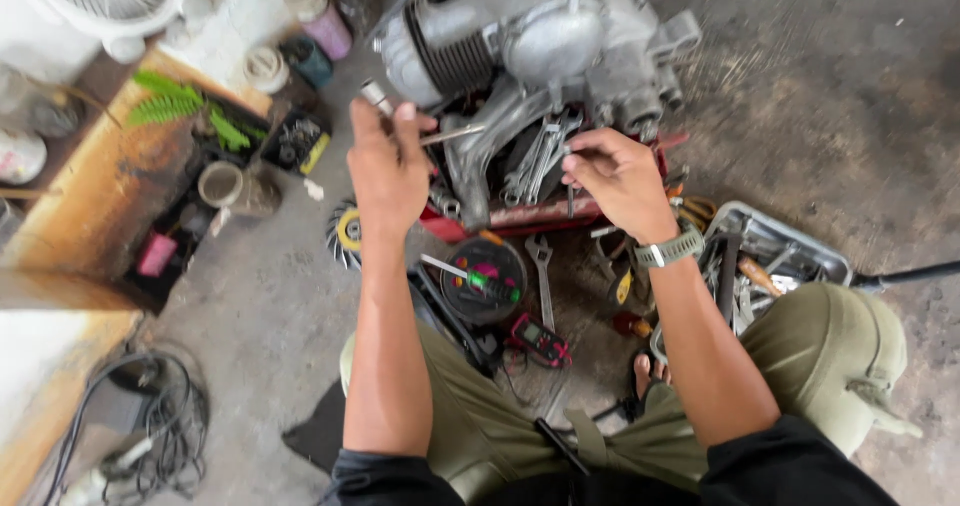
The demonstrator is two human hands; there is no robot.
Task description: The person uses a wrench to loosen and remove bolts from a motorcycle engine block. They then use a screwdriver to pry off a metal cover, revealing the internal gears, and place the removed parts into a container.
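Above the red tool tray, in front of the grey engine casing, your left hand held a socket wrench, fingers clamped around its slim metal handle, socket end uppermost. Judged stiff, fairly light steel, possibly slick with oil; best gripped low on the handle. It looked silvery, short-barrelled, dull-polished. Your right hand had fingertips pinched together on a thin dark bit, hanging downward over the tray's spanners.

The engine runs off the top edge; the left hand hides most of its tool.
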